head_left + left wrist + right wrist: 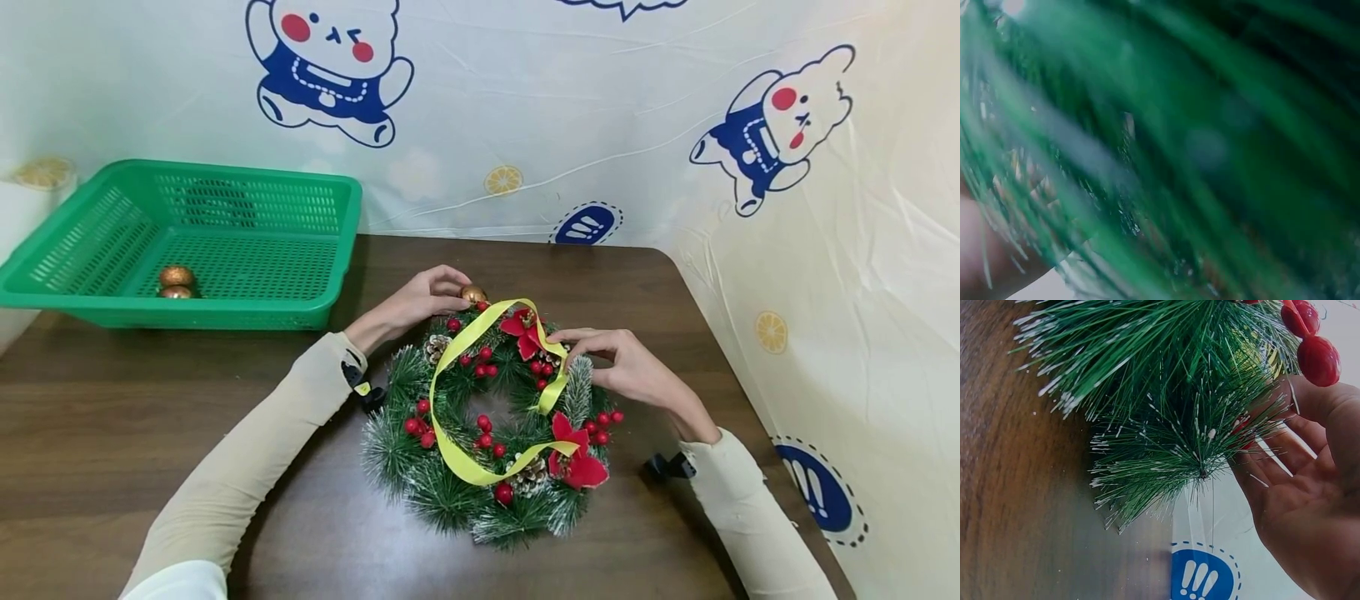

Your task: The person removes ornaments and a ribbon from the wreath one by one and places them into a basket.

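Observation:
A green pine wreath (446, 496) with red berries, red flowers, pinecones and frosted tips lies on the table. Over it loops a yellow ribbon (455, 457). At the wreath's top edge my left hand (420, 302) pinches a gold ball (473, 293) between fingers and thumb. My right hand (626, 362) grips the wreath's upper right side, its fingertips by the ribbon. The right wrist view shows this hand (1322, 487) beside the needles and red berries (1319, 360), fingertips partly hidden. Blurred green needles (1160, 162) fill the left wrist view.
A green plastic basket (333, 283) stands at the back left, with gold balls (176, 277) inside. The brown wooden table (300, 517) meets a printed cloth backdrop (480, 108) behind and on the right.

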A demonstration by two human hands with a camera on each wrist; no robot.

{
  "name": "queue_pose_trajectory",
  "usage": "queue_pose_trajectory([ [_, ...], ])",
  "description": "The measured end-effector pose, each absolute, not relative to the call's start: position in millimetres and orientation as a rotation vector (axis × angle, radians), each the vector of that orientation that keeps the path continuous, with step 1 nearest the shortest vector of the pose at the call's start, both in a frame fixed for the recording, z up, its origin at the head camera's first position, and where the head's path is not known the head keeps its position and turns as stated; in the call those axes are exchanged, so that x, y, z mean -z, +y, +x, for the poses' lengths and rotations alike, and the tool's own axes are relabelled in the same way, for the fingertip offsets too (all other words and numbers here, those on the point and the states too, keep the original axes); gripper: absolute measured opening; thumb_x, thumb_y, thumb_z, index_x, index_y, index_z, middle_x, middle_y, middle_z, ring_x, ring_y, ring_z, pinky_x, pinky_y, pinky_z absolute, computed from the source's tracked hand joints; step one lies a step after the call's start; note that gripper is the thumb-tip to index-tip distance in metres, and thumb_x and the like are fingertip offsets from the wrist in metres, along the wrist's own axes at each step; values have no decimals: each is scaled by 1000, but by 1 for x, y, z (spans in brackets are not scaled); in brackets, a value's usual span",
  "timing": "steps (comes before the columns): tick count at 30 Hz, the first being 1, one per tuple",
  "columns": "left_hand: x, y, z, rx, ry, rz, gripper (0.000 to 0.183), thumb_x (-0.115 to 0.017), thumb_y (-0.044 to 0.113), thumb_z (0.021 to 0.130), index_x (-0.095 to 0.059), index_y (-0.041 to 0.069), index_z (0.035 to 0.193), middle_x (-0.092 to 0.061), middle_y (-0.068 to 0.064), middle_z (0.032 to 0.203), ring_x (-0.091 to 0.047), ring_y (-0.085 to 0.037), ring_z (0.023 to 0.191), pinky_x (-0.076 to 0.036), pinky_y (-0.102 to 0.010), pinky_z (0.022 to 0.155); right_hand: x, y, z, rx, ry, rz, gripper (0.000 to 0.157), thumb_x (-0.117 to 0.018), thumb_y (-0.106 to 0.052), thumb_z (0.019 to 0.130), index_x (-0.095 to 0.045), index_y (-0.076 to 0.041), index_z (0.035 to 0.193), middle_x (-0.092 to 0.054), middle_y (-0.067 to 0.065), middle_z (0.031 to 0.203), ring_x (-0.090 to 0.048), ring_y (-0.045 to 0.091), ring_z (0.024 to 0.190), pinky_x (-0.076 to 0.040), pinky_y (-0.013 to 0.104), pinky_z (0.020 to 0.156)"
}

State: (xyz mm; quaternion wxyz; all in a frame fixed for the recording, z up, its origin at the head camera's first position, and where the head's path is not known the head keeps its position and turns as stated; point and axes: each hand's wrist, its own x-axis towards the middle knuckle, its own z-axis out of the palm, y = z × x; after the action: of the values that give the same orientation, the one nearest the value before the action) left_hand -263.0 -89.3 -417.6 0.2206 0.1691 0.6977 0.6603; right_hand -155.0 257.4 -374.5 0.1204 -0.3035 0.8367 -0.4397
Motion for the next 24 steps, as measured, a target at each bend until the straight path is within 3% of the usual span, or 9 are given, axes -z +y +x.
queue_pose_trajectory([
  [9,404,-93,-263,-1901,1937,447,44,-70,6,91,-52,1,131,-58,-19,127,-62,-28,108,-50,-45,98,371,255,-153,1273,2466,-850,37,-57,16,83,-76,-14,92,-61,4,137,-49,24,134,-48,33,84],
  [14,394,-96,-262,-1918,1966,460,44,-70,9,93,-53,3,132,-58,-19,129,-61,-29,112,-46,-53,101,374,256,-154,1271,2463,-874,41,-56,16,82,-76,-19,91,-61,-1,136,-49,20,134,-47,38,82],
  [21,379,-99,-256,-1926,2014,527,43,-70,12,94,-55,4,133,-59,-16,128,-60,-26,112,-43,-56,103,373,254,-153,1264,2476,-828,34,-60,16,84,-76,-14,92,-61,3,137,-48,22,135,-45,28,93],
  [24,375,-99,-254,-1926,2033,564,42,-70,13,94,-56,5,133,-61,-14,125,-60,-25,111,-48,-51,99,367,250,-150,1258,2475,-812,31,-58,17,84,-76,-7,92,-60,9,138,-47,27,136,-46,27,92],
])
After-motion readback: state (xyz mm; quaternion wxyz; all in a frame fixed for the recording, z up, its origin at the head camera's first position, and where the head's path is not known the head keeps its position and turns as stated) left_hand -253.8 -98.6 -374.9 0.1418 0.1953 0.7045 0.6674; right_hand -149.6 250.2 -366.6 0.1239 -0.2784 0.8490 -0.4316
